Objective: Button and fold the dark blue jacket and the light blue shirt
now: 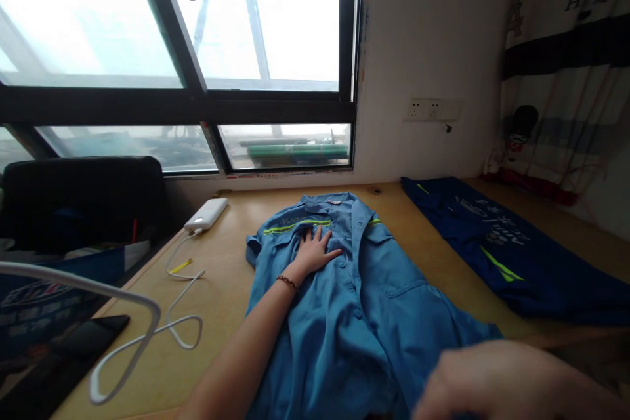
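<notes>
A light blue work shirt [364,302] with yellow reflective stripes lies spread on the wooden table [226,289], collar toward the window. My left hand [315,251] lies flat on the shirt's upper chest, fingers spread and open; a beaded bracelet is on that wrist. My right hand [497,384] is close to the camera at the lower right, blurred, over the shirt's lower hem; its fingers are hidden, so its hold is unclear.
A dark blue garment [506,249] lies at the table's right. A white power bank [207,214] with a white cable [177,328] sits left of the shirt. A black chair [83,200] and a phone [63,361] are at the left. Window and wall behind.
</notes>
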Demonstrator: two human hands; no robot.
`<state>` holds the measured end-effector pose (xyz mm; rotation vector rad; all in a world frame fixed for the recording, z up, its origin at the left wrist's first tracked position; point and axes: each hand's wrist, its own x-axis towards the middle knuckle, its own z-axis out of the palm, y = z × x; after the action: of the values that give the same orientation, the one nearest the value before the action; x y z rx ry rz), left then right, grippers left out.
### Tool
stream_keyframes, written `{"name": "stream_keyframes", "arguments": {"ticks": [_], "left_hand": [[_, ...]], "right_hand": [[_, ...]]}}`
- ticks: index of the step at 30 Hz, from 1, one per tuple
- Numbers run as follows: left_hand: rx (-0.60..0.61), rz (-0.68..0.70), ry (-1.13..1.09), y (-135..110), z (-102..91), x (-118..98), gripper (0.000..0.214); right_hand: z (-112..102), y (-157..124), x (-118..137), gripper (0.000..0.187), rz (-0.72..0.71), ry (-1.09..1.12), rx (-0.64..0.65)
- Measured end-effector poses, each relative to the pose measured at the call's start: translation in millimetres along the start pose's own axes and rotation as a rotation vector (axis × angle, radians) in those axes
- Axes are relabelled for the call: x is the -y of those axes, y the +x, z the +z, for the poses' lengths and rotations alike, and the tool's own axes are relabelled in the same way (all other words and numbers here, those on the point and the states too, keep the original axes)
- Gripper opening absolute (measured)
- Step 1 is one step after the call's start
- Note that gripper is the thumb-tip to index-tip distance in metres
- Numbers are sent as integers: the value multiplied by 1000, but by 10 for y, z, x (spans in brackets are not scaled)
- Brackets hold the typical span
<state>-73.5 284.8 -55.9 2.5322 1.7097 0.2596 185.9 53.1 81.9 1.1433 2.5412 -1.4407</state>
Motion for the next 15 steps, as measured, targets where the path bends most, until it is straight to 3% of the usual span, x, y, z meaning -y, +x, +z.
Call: {"name": "stream_keyframes", "arguments": {"ticks": [1, 3, 7, 11, 15], "left_hand": [[0, -2, -1, -4, -3, -2, 80], [3, -2, 1, -12, -13, -12, 81], [18, 19, 20, -44, -34, -58, 86], [45, 81, 34, -189, -46, -127, 86], [32, 162, 11, -403, -47, -157, 86]], "right_hand": [[-69, 141, -20, 31, 6, 7, -88], [-189, 522, -151, 37, 50, 67, -429], [-318, 1498, -667, 61, 274, 74, -970], [-524, 2164, -1173, 64, 578, -124, -1169], [-820, 2273, -1448, 38, 631, -250, -1352]]}}
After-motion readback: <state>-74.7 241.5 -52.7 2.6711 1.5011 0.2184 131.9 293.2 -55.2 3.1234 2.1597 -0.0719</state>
